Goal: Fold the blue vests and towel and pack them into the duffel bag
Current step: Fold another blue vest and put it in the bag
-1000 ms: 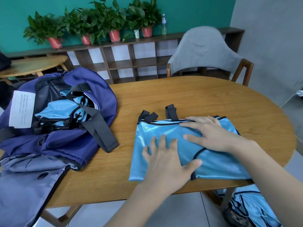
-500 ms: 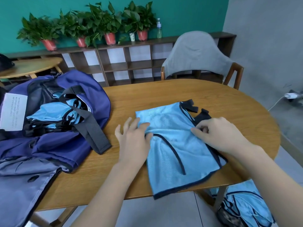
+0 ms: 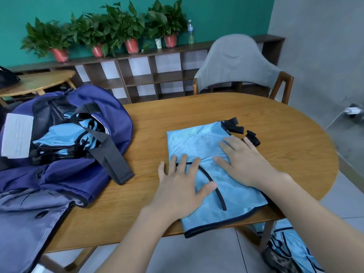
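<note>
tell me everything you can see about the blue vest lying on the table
The blue vest is light blue, shiny, mesh-like fabric edged in black binding, with a curved black-trimmed opening showing near its middle. It lies folded and flat on the wooden table, its near hem hanging slightly over the table's front edge. Short black straps stick out at its far right corner. The left hand and the right hand both press flat on it, fingers spread.

A vest [image 3: 199, 142] lies at the table's [image 3: 275, 119] near edge, overhanging it, both hands [image 3: 183, 186] [image 3: 246, 160] flat on it. The bag [image 3: 78, 154] sits at the left edge, vests [image 3: 59, 134] inside.
</note>
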`<control>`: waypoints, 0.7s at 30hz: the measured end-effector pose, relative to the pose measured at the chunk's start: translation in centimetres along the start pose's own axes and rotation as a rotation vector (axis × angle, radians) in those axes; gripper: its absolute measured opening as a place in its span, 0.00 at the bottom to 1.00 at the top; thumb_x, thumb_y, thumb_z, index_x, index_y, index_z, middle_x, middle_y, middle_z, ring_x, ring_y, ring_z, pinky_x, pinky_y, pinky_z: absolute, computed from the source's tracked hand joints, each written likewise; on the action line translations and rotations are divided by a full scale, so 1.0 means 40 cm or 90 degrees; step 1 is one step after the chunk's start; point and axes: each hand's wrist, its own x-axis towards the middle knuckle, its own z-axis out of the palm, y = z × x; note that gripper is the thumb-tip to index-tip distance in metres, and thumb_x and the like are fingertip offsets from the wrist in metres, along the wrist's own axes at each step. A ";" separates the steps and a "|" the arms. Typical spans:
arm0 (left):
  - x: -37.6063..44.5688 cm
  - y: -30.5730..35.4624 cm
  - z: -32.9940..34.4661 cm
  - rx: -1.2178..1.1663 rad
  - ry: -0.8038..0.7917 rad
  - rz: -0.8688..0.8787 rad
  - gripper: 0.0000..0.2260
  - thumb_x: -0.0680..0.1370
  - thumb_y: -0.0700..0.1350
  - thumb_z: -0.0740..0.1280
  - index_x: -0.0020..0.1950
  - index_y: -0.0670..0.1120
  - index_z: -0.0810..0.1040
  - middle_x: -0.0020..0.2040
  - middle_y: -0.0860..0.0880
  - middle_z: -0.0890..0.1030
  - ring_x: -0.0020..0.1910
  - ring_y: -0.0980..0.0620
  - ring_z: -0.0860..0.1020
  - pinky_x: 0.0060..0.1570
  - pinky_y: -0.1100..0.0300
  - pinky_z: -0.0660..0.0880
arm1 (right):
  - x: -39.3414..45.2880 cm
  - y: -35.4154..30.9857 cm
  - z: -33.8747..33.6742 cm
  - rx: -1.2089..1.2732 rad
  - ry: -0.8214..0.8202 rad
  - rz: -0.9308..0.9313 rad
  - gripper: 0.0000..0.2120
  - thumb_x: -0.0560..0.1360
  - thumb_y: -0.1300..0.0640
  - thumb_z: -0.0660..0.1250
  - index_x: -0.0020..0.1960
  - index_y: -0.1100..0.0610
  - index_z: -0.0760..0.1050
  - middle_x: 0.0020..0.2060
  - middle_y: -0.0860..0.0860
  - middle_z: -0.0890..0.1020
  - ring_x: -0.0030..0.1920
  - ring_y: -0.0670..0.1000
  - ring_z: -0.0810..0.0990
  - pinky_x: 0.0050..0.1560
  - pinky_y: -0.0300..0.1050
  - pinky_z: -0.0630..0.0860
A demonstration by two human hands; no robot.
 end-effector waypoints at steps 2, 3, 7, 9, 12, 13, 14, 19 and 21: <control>-0.008 -0.001 0.003 0.021 -0.033 -0.001 0.41 0.73 0.78 0.39 0.82 0.59 0.40 0.83 0.50 0.41 0.81 0.44 0.37 0.76 0.37 0.38 | -0.002 0.015 0.000 0.014 -0.039 0.019 0.38 0.80 0.31 0.46 0.83 0.53 0.50 0.82 0.47 0.51 0.81 0.49 0.44 0.79 0.50 0.39; -0.007 -0.004 0.003 0.028 -0.042 0.000 0.42 0.72 0.79 0.38 0.81 0.59 0.39 0.83 0.50 0.39 0.80 0.44 0.36 0.76 0.38 0.38 | -0.003 0.019 0.001 0.032 -0.054 0.020 0.39 0.79 0.30 0.46 0.83 0.52 0.49 0.82 0.46 0.50 0.81 0.49 0.43 0.79 0.50 0.38; 0.021 -0.026 -0.005 0.030 -0.064 0.017 0.44 0.70 0.82 0.38 0.80 0.62 0.37 0.82 0.53 0.38 0.80 0.47 0.34 0.76 0.38 0.35 | -0.010 0.027 0.001 0.109 -0.037 0.023 0.41 0.77 0.28 0.48 0.82 0.51 0.53 0.82 0.45 0.51 0.81 0.49 0.43 0.79 0.49 0.39; 0.039 -0.039 -0.011 0.019 -0.051 0.033 0.44 0.69 0.82 0.39 0.81 0.63 0.40 0.83 0.53 0.40 0.81 0.48 0.36 0.76 0.39 0.35 | -0.027 0.025 0.001 0.165 0.002 0.027 0.41 0.76 0.28 0.51 0.81 0.51 0.58 0.81 0.47 0.56 0.81 0.49 0.46 0.80 0.51 0.41; 0.040 -0.053 -0.013 -0.003 0.001 0.065 0.44 0.70 0.81 0.42 0.81 0.62 0.46 0.83 0.51 0.46 0.81 0.50 0.40 0.77 0.40 0.37 | -0.078 0.023 -0.001 0.237 0.070 -0.005 0.37 0.75 0.29 0.57 0.76 0.51 0.68 0.77 0.47 0.65 0.80 0.48 0.52 0.80 0.55 0.49; 0.033 -0.057 -0.013 -0.021 0.034 0.083 0.43 0.71 0.80 0.45 0.81 0.62 0.50 0.83 0.52 0.49 0.81 0.51 0.42 0.78 0.41 0.38 | -0.101 0.022 -0.005 0.247 0.092 -0.022 0.35 0.74 0.29 0.58 0.74 0.50 0.71 0.75 0.46 0.68 0.79 0.47 0.56 0.80 0.55 0.53; 0.024 -0.061 -0.010 -0.045 0.070 0.104 0.41 0.72 0.79 0.47 0.81 0.61 0.54 0.83 0.52 0.52 0.81 0.52 0.44 0.78 0.42 0.39 | -0.126 0.022 -0.009 0.253 0.111 -0.040 0.33 0.75 0.29 0.59 0.71 0.49 0.74 0.73 0.45 0.71 0.77 0.45 0.60 0.78 0.54 0.57; -0.070 -0.064 0.014 -0.266 0.193 0.209 0.28 0.75 0.72 0.62 0.67 0.57 0.80 0.70 0.56 0.77 0.73 0.62 0.68 0.74 0.53 0.64 | -0.238 0.026 -0.023 0.265 0.140 -0.094 0.24 0.73 0.30 0.65 0.59 0.45 0.82 0.58 0.36 0.76 0.64 0.38 0.71 0.65 0.37 0.67; -0.124 -0.056 0.023 -0.336 0.200 0.222 0.24 0.75 0.69 0.65 0.62 0.56 0.84 0.64 0.57 0.81 0.67 0.66 0.74 0.69 0.59 0.69 | -0.277 0.029 -0.017 0.247 0.134 -0.111 0.24 0.72 0.29 0.66 0.58 0.44 0.83 0.56 0.34 0.76 0.61 0.38 0.74 0.62 0.36 0.69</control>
